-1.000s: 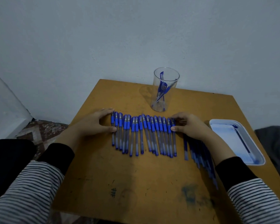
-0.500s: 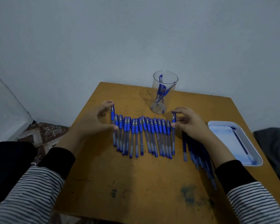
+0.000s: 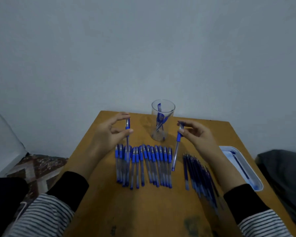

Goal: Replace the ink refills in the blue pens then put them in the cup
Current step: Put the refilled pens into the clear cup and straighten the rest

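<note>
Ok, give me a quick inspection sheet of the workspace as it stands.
Surface: wooden table, ink stain near the front.
Job's things: row of blue pens lying flat; refills to its right; clear cup holding a few pens.
Clutter: white tray with a thin blue stick inside.
Grips: left hand pinches one pen, near upright; right hand pinches a second pen, tilted.
Cables: nothing seen.
Surroundings: grey wall, patterned floor, dark cloth.

Head view looks forward and down over the table (image 3: 152, 211), seemingly close.
</note>
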Action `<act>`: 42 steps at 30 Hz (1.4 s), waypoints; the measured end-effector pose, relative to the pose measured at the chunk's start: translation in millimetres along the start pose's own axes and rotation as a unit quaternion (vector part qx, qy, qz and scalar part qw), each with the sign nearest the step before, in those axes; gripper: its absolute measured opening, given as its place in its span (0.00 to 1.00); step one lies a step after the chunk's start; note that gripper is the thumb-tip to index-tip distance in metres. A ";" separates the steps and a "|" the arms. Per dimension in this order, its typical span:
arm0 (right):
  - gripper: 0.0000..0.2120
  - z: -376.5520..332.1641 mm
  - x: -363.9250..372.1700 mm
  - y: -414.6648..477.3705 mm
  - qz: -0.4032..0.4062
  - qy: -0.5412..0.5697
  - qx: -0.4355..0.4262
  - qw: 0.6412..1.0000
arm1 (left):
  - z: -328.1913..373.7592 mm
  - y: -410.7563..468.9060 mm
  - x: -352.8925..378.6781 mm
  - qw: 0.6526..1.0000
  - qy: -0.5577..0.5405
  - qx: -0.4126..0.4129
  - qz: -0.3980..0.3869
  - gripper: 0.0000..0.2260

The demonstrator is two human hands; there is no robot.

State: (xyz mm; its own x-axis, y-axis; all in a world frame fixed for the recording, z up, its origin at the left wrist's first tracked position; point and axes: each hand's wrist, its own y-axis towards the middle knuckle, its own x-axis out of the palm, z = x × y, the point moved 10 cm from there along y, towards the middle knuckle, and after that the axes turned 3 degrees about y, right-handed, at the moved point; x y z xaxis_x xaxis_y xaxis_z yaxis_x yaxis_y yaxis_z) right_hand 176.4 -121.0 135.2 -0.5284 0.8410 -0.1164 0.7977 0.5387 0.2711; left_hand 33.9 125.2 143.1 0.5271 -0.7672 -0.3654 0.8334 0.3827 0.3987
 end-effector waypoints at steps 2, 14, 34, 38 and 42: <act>0.14 -13.6 -5.3 2.8 0.015 0.005 -0.016 1.000 | 18.4 13.0 3.7 0.999 -0.046 0.003 0.027 0.20; 0.13 -57.9 -58.2 18.2 0.268 0.107 -0.100 0.952 | 115.3 79.0 19.7 0.963 -0.066 0.166 0.203 0.17; 0.11 -72.4 7.0 60.4 0.204 -0.126 -0.212 0.947 | 30.8 60.6 87.0 0.958 0.199 0.201 0.056 0.12; 0.08 -56.8 22.6 69.0 0.162 -0.230 -0.209 0.937 | 23.7 62.4 91.6 0.960 0.207 0.186 0.030 0.15; 0.08 -49.1 36.3 65.0 0.120 -0.324 -0.224 0.911 | 25.1 60.4 94.9 0.961 0.212 0.176 0.004 0.18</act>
State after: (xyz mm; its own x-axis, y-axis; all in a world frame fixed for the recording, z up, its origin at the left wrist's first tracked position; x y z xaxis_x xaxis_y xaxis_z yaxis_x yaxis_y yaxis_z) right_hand 194.7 -57.9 195.5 0.0446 0.8637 -0.5020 0.5917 0.3820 0.7099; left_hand 130.1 62.7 153.6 0.6157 -0.4575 -0.6415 0.7607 0.1328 0.6354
